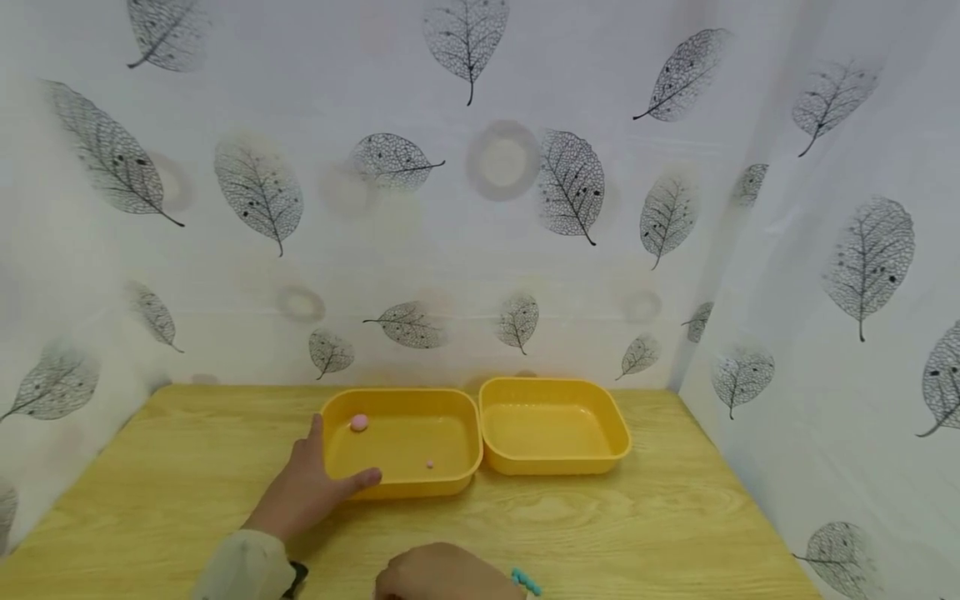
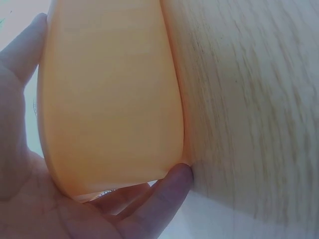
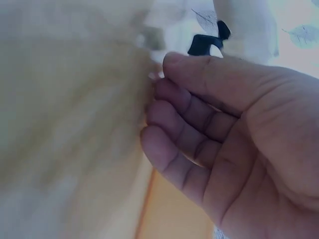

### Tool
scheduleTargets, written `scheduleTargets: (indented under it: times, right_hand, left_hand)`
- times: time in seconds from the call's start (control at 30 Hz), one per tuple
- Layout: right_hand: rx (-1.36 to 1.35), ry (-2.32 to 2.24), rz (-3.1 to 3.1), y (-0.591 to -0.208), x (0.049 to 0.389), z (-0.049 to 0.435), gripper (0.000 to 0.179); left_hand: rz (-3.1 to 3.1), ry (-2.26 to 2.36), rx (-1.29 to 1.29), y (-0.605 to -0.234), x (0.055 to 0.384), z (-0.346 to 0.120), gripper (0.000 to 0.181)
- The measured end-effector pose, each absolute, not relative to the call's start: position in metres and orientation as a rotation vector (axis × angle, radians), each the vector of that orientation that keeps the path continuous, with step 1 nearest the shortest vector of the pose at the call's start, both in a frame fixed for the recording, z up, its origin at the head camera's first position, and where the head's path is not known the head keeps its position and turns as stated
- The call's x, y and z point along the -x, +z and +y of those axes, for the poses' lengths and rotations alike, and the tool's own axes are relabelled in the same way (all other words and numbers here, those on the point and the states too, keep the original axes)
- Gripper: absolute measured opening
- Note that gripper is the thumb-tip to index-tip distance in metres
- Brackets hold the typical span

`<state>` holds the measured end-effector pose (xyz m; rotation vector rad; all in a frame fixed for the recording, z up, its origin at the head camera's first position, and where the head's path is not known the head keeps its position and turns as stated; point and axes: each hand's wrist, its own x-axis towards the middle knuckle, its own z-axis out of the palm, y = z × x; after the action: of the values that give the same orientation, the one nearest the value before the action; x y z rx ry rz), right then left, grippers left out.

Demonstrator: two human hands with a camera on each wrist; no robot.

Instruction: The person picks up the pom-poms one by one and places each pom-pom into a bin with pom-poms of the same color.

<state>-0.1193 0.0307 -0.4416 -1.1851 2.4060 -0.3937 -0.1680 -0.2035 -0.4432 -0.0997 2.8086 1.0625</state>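
Observation:
My left hand (image 1: 311,479) grips the left end of a yellow plastic tray (image 1: 420,489), its thumb over the front rim. In the left wrist view the other fingers (image 2: 172,191) wrap round the tray's end, with a fingertip low near the tabletop. Inside that tray lie a pink ball (image 1: 359,422) at the back left and a much smaller pink bit (image 1: 430,464) near the front. Close to the person, in front of the trays, my right hand (image 1: 446,571) has loosely curled fingers and holds nothing; the right wrist view shows its palm (image 3: 249,164).
A second yellow tray (image 1: 555,429) stands right beside the first on the wood-grain table (image 1: 600,525). Behind and to the sides hangs a white curtain (image 1: 465,250) with a leaf print. A teal band (image 1: 527,581) sits at the right wrist.

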Motion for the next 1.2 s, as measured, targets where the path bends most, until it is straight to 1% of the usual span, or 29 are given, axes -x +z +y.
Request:
scheduleTargets:
  times: [0.13,0.33,0.43,0.57,0.97,1.2]
  right_hand:
    - [1.194,-0.46,2.472,-0.433,0.124,0.042,0.009]
    - [1.322,-0.454,2.588,-0.42,0.137,0.057,0.007]
    - [1.331,-0.444,2.646,-0.416,0.144,0.063,0.009]
    - [1.247,-0.494,2.693,-0.411,0.15,0.07,0.012]
    - [1.073,-0.845,2.861,-0.402,0.16,0.089,0.009]
    - [0.964,-0.9,3.002,-0.401,0.166,0.096,0.01]
  left_hand:
    - [2.801,1.069,0.106,-0.444,0.168,-0.205,0.14]
    - [2.811,1.063,0.121,-0.443,0.168,-0.205,0.141]
    - [2.818,1.057,0.117,-0.443,0.168,-0.205,0.142]
    - [2.829,1.049,0.11,-0.444,0.169,-0.205,0.142]
    - [2.827,1.034,0.119,-0.443,0.166,-0.204,0.144]
    - [2.809,1.044,0.103,-0.442,0.166,-0.204,0.145]
